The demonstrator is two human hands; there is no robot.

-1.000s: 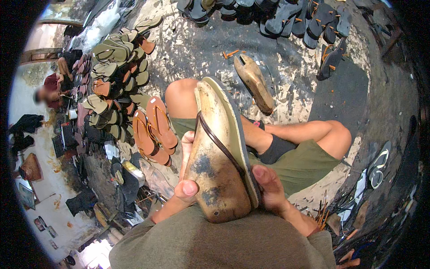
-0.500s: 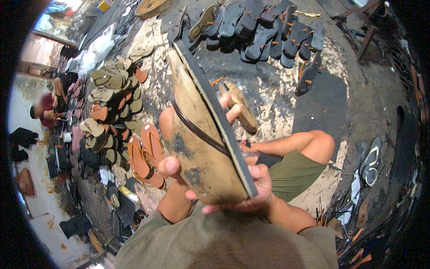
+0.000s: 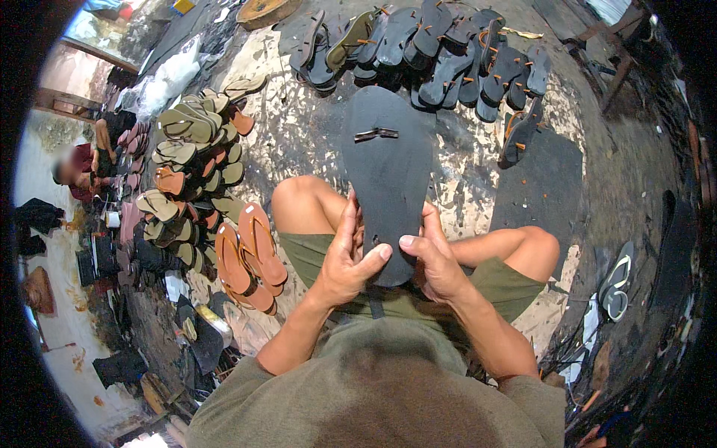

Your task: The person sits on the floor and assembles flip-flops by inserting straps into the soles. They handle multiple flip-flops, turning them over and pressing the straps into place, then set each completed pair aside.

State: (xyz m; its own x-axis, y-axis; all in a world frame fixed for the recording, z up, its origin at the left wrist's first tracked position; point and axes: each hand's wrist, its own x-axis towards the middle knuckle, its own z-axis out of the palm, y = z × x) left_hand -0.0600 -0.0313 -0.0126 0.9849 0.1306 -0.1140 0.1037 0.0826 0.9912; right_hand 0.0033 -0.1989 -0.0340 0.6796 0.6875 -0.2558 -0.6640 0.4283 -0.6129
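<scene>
A black flip-flop sole point(image 3: 386, 187) is held up in front of me, underside toward me and toe end pointing away. Dark strap ends point(image 3: 376, 135) lie folded across its toe part, and a small hole shows near the heel. My left hand point(image 3: 345, 257) grips the heel's left edge, thumb pressed on the sole. On the opposite edge my right hand point(image 3: 437, 257) holds it the same way, its thumb nearly meeting the other. The fingers curl behind the sole and are partly hidden. Whatever lies on its far face is out of sight.
Brown flip-flops point(image 3: 252, 254) lie by my left knee, with stacks of olive and tan ones point(image 3: 183, 153) beyond. Dark soles with orange strap ends point(image 3: 448, 63) are piled ahead. A black sheet point(image 3: 539, 190) lies right. Another person point(image 3: 84, 168) sits far left.
The flip-flop has turned over: its wooden last and brown strap faced me before, now the black underside does. Both hands have shifted to the heel edges.
</scene>
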